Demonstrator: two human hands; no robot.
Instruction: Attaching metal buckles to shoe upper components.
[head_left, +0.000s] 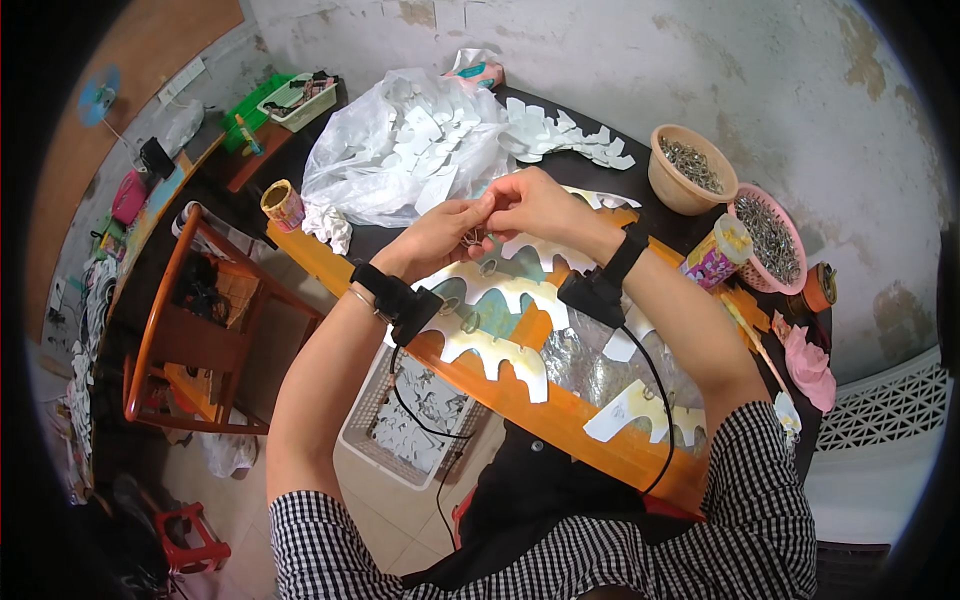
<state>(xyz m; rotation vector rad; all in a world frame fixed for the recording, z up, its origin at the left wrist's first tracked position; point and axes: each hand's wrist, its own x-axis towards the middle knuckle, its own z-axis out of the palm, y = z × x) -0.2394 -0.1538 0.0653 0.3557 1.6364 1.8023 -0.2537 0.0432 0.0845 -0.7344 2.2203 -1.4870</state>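
My left hand [438, 236] and my right hand [538, 207] meet above the far part of the work board, fingertips touching. Shiny thin metal pieces [472, 238] show in the curled fingers of my left hand. My right thumb and fingers are pinched together; what sits between them is too small or hidden to name. Below lie white scalloped cut-out strips [490, 358], smeared yellowish, on an orange-stained board [575, 420]. A few ring-like metal pieces [470, 322] rest on the strips. Clear plastic film [585, 352] covers part of the board.
A clear bag of white cut-outs [400, 150] stands at the back. To the right are a beige bowl [665, 185] and pink basket [785, 205] of metal pieces, and a jar [715, 255]. At left are a can [282, 206] and wooden chair [185, 330]; below, a crate [360, 435].
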